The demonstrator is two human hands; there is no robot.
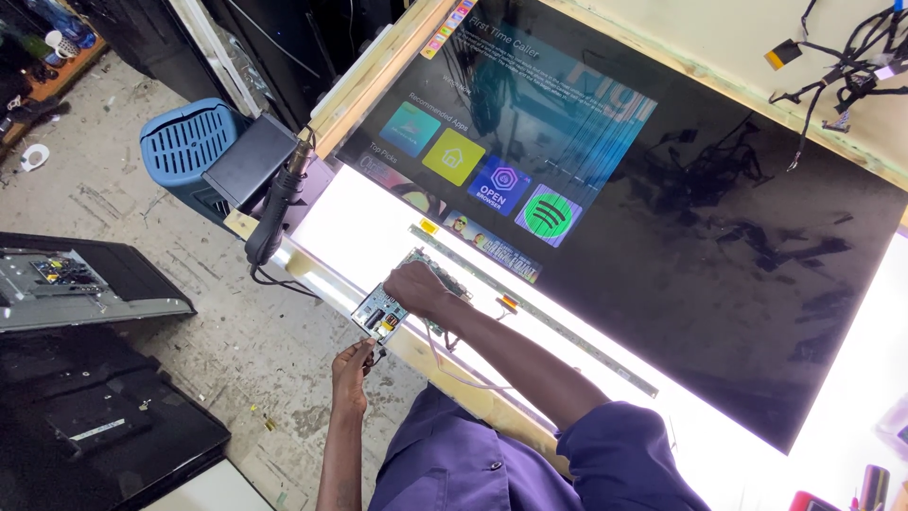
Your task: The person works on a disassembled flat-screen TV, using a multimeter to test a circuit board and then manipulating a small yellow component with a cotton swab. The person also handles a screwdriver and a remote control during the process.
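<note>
A green circuit board (397, 301) is pressed flat against the lit edge of the desk (350, 237) by the right hand (416, 287), whose fingers (395, 276) are spread over the board's top and closed down on it. Just below the board's near corner, the left hand (354, 364) is raised from under the desk edge, its fingers (367, 348) pinched together on something small and dark at the board's lower end; what is pinched cannot be made out. A thin pale cable (454, 374) is seen hanging from the board, below the right forearm. Just beyond the right hand's fingers, a long narrow strip board (530, 312) is laid along the lower edge of a large television panel (662, 218), which is lit with coloured app tiles and streaked with vertical lines. Up and to the left of both hands, a black hot-air tool (276, 203) is rested on the desk corner beside a black box (248, 161) and a blue plastic basket (184, 142). Dismantled television backs (85, 284) are laid on the floor well to the left of the left hand.
</note>
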